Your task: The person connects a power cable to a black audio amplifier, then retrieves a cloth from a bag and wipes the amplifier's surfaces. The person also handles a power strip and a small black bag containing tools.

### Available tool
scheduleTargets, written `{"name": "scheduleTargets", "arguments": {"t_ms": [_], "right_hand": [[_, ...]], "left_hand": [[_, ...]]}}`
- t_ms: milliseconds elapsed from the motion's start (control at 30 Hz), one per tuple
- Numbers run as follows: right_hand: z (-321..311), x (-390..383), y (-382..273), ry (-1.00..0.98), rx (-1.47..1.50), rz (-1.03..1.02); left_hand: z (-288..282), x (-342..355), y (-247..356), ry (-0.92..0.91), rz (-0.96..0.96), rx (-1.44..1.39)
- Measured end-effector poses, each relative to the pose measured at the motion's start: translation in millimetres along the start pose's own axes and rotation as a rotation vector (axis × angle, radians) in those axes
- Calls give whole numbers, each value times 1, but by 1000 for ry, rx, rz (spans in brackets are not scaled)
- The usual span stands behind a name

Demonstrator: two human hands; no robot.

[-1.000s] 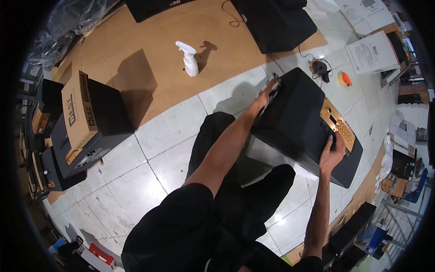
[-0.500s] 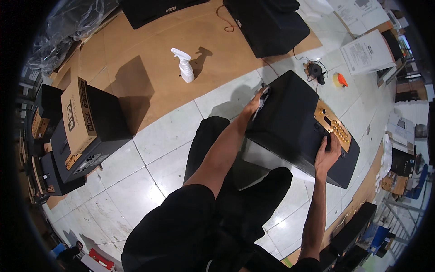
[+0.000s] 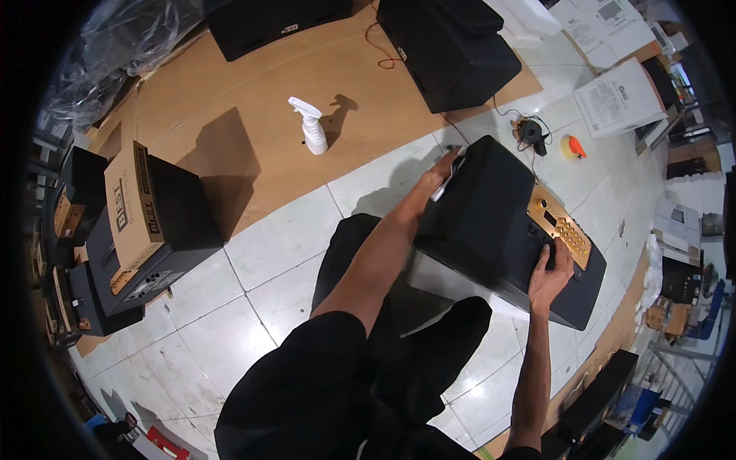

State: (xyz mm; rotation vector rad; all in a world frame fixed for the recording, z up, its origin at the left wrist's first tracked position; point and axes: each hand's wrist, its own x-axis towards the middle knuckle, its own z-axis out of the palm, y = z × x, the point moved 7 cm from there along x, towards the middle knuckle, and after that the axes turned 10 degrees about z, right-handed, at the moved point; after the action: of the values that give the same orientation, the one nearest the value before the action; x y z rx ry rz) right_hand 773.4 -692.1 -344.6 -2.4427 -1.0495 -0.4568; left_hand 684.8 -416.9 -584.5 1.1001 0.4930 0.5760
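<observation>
A black speaker cabinet (image 3: 479,207) with a gold control panel (image 3: 563,222) lies in front of me, tilted, above a pale surface. At its left end, my left hand (image 3: 438,172) is closed on a white cloth (image 3: 447,180) pressed to the cabinet's side; part of the cloth is hidden by the hand. My right hand (image 3: 550,277) rests on the panel side, fingers spread against the cabinet by the lower knobs. Beyond my left hand, a white spray bottle (image 3: 314,134) stands on brown cardboard (image 3: 276,77).
On the left stand more black speakers (image 3: 184,222), one with a cardboard piece (image 3: 130,207) on it. Other speakers (image 3: 452,57) are at the top. A black cable coil (image 3: 530,134) and a tape roll (image 3: 571,147) lie on the tiled floor (image 3: 222,337). White boxes (image 3: 621,96) stand far right.
The whole view has shifted slightly, so things sit a little lower in it. My left hand still has the cloth at the cabinet's end, and my right hand stays on the panel side.
</observation>
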Motion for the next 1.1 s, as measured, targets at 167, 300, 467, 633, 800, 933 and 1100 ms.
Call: {"name": "scheduleTargets", "arguments": {"t_ms": [167, 300, 467, 633, 800, 933, 1100], "right_hand": [[8, 7, -18, -71, 71, 24], [-1, 0, 6, -36, 16, 88], [6, 8, -22, -63, 54, 15], [2, 1, 0, -43, 41, 45], [5, 3, -9, -58, 29, 23], [4, 4, -5, -59, 29, 26], [4, 4, -9, -63, 21, 6]], "left_hand": [[-56, 32, -58, 130, 68, -190], [-19, -36, -85, -48, 76, 71], [-80, -92, -126, -115, 204, 557], [-25, -159, -55, -258, 120, 1077], [-34, -185, -70, -37, -78, 426], [-19, -173, -48, 257, -388, -52], [-18, -169, -65, 299, -437, -337]]}}
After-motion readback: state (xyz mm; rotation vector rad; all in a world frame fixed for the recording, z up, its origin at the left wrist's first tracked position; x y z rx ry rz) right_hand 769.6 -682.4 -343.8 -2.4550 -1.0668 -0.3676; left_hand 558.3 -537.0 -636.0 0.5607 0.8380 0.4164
